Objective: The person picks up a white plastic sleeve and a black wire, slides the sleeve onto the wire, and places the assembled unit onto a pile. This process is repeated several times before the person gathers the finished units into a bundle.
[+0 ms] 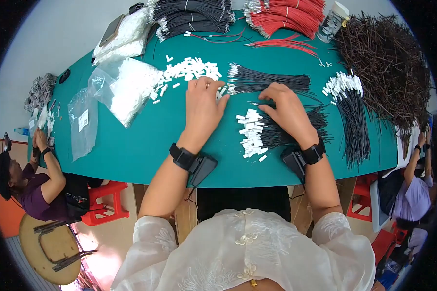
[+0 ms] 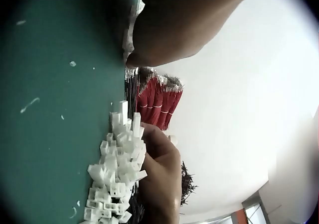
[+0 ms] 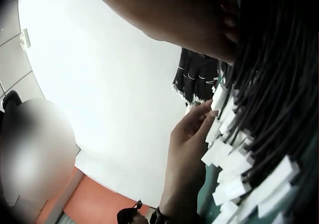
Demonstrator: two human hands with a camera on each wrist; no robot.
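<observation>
My left hand [image 1: 204, 106] is over the near right end of a loose pile of small white plastic connector housings [image 1: 192, 68], thumb and forefinger apart, with white pieces between them. My right hand [image 1: 287, 114] pinches a thin black wire [image 1: 253, 103] between thumb and forefinger, its metal tip sticking out to the left. Below that hand lies a bundle of black wires with white housings [image 1: 251, 136] on their left ends. Beyond it rests a bundle of black wires with bare metal terminals [image 1: 272, 80]. In the left wrist view, capped housings [image 2: 117, 169] partly cover the right hand [image 2: 162, 179].
A plastic bag [image 1: 131, 89] spills white housings at left, beside a flat clear bag [image 1: 84, 123]. Black [image 1: 194, 19] and red wire bundles [image 1: 286, 17] line the back. Another capped bundle [image 1: 352, 121] and a dark brown wire heap [image 1: 383, 68] are at right. People sit at both sides.
</observation>
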